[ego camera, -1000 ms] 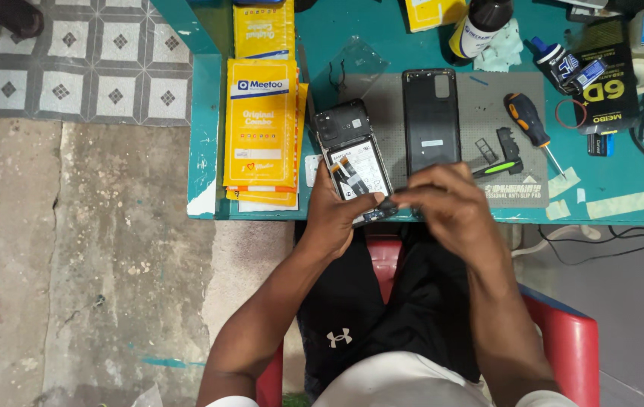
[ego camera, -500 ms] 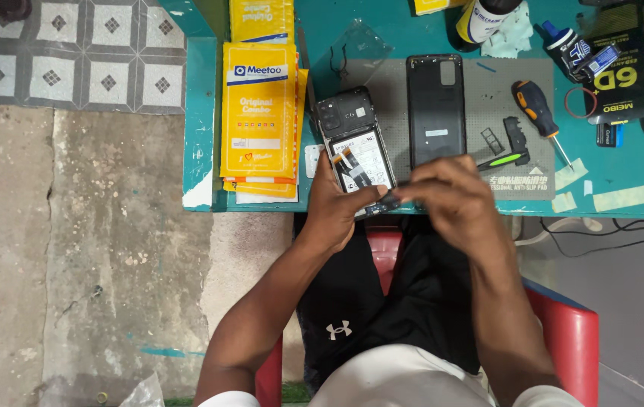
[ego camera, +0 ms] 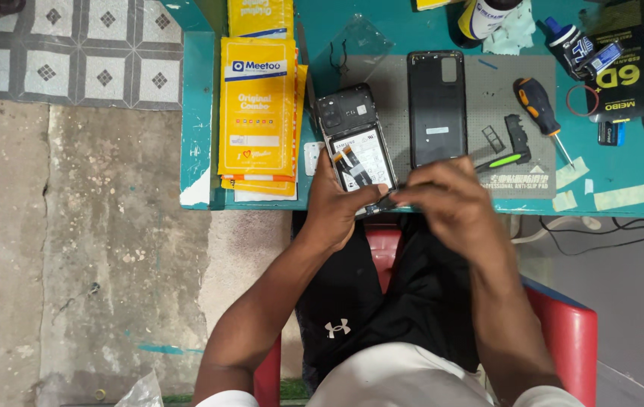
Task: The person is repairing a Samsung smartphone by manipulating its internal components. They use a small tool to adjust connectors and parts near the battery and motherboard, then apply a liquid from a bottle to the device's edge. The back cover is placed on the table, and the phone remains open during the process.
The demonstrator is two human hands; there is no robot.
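Note:
An opened phone point(ego camera: 357, 143) with its battery and flex cables showing lies tilted at the near edge of the teal table point(ego camera: 197, 113). My left hand point(ego camera: 337, 207) grips its lower left end. My right hand point(ego camera: 442, 203) pinches a thin dark tool at the phone's bottom edge; the tool's tip is hidden by my fingers. The phone's black back cover point(ego camera: 436, 105) lies flat on the grey mat point(ego camera: 503, 98) just right of the phone.
Yellow flat packages point(ego camera: 258, 105) are stacked on the left of the table. A screwdriver point(ego camera: 539, 109), a green-tipped tool point(ego camera: 504, 160), small trays, bottles point(ego camera: 574, 41) and a black box point(ego camera: 627, 71) sit at right. I sit on a red chair point(ego camera: 563, 332).
The view has shifted slightly. My hands stay at the phone's lower end, with the right fingers working a little along its bottom edge.

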